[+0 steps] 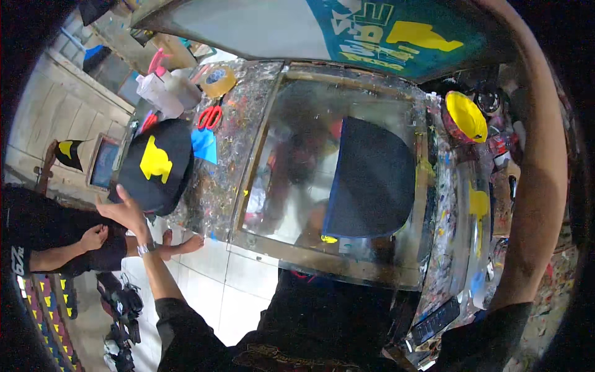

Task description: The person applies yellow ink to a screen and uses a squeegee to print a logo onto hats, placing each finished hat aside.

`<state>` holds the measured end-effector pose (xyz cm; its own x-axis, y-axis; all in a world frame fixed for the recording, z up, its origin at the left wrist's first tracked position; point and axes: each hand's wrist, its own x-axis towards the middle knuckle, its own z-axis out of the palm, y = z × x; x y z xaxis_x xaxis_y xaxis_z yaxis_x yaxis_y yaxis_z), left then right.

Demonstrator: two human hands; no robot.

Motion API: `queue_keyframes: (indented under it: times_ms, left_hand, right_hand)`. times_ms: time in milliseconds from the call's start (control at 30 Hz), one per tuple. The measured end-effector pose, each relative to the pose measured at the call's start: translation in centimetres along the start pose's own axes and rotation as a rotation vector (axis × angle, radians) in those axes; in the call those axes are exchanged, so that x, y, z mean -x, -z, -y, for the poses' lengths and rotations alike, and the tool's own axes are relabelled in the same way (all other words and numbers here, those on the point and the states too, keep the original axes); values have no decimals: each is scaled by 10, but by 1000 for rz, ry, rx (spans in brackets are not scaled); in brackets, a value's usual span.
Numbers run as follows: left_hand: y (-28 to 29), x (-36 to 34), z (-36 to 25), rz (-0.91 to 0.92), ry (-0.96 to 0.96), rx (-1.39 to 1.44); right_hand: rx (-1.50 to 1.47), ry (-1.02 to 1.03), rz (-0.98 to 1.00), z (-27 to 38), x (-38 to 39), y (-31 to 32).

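My left hand (pixel 127 214) is by the lower left edge of a black fabric piece (pixel 173 142) with a yellow printed shape, lying on the table's left side. Its thumb and fingers are spread apart; whether they touch the cloth I cannot tell. My right forearm (pixel 542 161) reaches up along the right side toward a raised printing screen (pixel 248 28), and its hand is beyond the picture's upper edge. The screen has a green stencil with yellow ink on it. Below it, a plain black half-round fabric panel (pixel 372 180) lies flat on the framed glass plate (pixel 291 186).
Left of the glass are red-handled scissors (pixel 211 118), a tape roll (pixel 218 80) and plastic bottles (pixel 164 93). A bowl of yellow ink (pixel 466 118) and a phone (pixel 437 319) are on the right. Another person (pixel 56 235) sits at left, holding a printed black piece (pixel 69 154).
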<state>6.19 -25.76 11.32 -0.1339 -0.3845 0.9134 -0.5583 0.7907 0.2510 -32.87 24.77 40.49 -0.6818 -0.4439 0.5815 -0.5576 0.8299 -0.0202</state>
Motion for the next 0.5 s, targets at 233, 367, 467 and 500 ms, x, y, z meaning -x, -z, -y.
queue_keyframes:
  times_ms: [233, 367, 467, 500]
  left_hand:
    - [40, 150, -303, 1251, -907, 643]
    - [35, 188, -301, 1307, -900, 701]
    - [34, 189, -298, 1311, -914, 709]
    - [35, 188, -299, 1319, -899, 731]
  right_hand:
    - [-2, -20, -18, 0, 3, 12]
    - [1, -75, 2, 21, 18, 16]
    - [19, -98, 15, 15, 12, 18]
    - [-16, -94, 27, 13, 13, 21]
